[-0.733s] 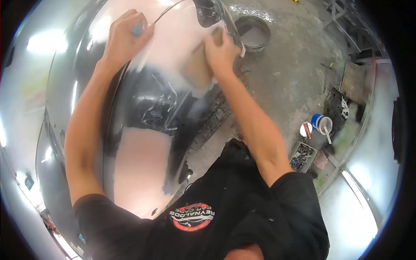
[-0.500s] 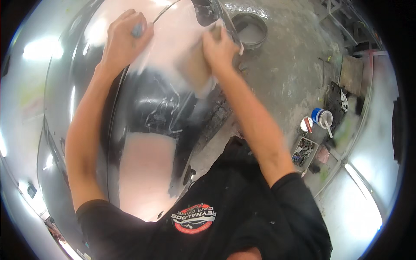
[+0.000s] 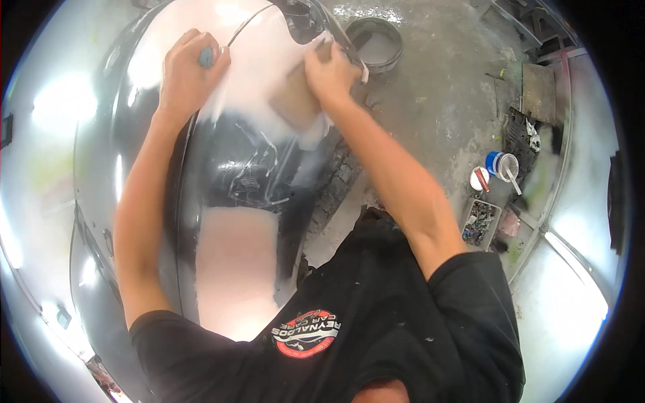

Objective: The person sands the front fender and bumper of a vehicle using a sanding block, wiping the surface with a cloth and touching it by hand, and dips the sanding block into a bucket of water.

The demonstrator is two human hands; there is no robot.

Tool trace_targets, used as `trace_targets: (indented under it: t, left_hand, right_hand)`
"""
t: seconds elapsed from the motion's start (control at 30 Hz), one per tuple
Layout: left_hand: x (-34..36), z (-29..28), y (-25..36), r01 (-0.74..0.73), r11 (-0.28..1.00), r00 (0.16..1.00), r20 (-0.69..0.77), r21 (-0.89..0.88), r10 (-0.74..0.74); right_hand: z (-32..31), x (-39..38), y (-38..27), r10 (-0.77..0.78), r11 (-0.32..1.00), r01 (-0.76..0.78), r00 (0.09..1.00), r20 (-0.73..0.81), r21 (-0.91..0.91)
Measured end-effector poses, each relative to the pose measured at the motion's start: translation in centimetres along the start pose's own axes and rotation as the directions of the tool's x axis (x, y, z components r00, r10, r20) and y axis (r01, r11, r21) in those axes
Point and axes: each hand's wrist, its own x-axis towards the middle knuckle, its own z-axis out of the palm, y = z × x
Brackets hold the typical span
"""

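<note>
right hand (image 3: 329,75) gripping brown pad (image 3: 294,99) on pale panel (image 3: 250,67)
pad is seeming light, stiff, holdable by its upper end; left hand (image 3: 188,80) is clutching blue-grey piece (image 3: 205,58)

Grey floor (image 3: 443,121), shiny near top; metal frame (image 3: 514,25) upper right; pale wall (image 3: 586,188) right, brightly lit.

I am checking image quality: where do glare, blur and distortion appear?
Head view: white glare washes out the pale panel left of the left hand; head view: the brown pad in the right hand looks slightly blurred; head view: the right wall looks curved.
</note>
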Motion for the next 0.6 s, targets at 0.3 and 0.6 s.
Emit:
trace_targets:
  t: [0.3,0.6]
  left_hand:
    - [0.0,0.2,0.2,-0.021,1.000,1.000,-0.008,-0.023,0.021]
    - [-0.2,-1.1,0.7,0.008,1.000,1.000,-0.008,-0.026,-0.009]
  right_hand:
    - [0.3,1.7,-0.5,0.036,0.998,-0.039,0.997,-0.062,-0.044]
    - [0.0,-3.3,-1.0,0.008,1.000,-0.007,0.999,-0.034,0.015]
